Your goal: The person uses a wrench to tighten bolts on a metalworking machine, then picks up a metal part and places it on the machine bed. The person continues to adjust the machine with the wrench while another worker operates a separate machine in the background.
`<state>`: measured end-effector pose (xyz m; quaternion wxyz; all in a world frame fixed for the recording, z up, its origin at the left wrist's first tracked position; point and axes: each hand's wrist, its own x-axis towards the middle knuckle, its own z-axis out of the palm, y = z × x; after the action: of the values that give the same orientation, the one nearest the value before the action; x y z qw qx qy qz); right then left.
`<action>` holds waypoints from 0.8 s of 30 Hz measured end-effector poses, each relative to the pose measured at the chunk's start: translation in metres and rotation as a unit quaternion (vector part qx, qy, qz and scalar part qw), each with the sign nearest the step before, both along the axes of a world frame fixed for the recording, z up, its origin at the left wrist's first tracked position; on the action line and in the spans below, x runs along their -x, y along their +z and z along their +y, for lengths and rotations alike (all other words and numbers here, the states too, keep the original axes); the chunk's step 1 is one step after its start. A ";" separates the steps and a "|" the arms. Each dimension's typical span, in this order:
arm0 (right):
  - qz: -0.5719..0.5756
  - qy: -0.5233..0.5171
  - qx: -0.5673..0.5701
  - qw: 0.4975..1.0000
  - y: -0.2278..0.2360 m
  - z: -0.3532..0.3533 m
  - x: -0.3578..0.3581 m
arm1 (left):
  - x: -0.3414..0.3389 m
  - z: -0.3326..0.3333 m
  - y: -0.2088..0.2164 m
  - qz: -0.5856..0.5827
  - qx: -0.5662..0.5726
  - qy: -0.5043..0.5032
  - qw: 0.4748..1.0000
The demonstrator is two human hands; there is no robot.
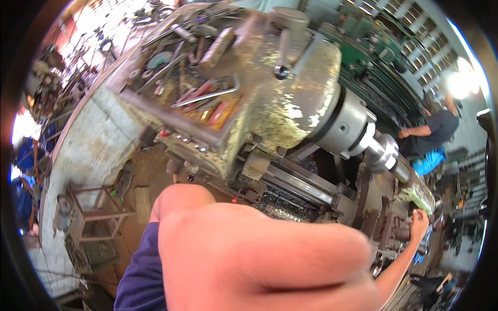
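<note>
My left hand (259, 249) fills the lower middle, very close and slightly blurred. Its visible fingers are folded together, and anything inside them is hidden. A dark blue-purple sleeve (140, 274) shows at its left. Beyond it my right forearm reaches to the far right. There my right hand (419, 225) has its fingers curled at the worn, pale-green tailstock (417, 194) of a metal lathe; what they grip is too small to make out. Left of that hand, a steel lathe chuck (347, 127) faces a shiny chuck-like fitting (384, 153) on the tailstock side.
Hex keys, bars and other tools lie on the worn headstock (254, 46), beside a lever with a dark knob (281, 71). Lathe bed rails (301, 184) run below the chuck. A metal stand (96, 212) is at left. Another person (433, 129) works at far right.
</note>
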<state>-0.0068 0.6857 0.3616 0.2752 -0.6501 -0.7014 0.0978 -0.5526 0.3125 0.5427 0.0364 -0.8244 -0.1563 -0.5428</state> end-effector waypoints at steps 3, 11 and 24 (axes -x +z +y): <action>0.019 -0.002 0.009 1.000 0.002 -0.004 0.008 | -0.014 0.018 0.004 0.003 0.007 -0.074 0.997; -0.014 -0.035 -0.042 0.998 0.013 -0.025 0.041 | -0.070 0.067 -0.027 -0.108 0.007 -0.217 0.970; 0.514 0.287 -0.056 0.806 -0.018 -0.184 -0.014 | -0.395 0.097 -0.200 0.090 0.298 -0.145 0.939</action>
<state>0.0069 0.5016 0.3438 0.5909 -0.2571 -0.6163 0.4527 -0.1577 0.4090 0.3430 -0.2765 -0.8563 -0.1858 -0.3946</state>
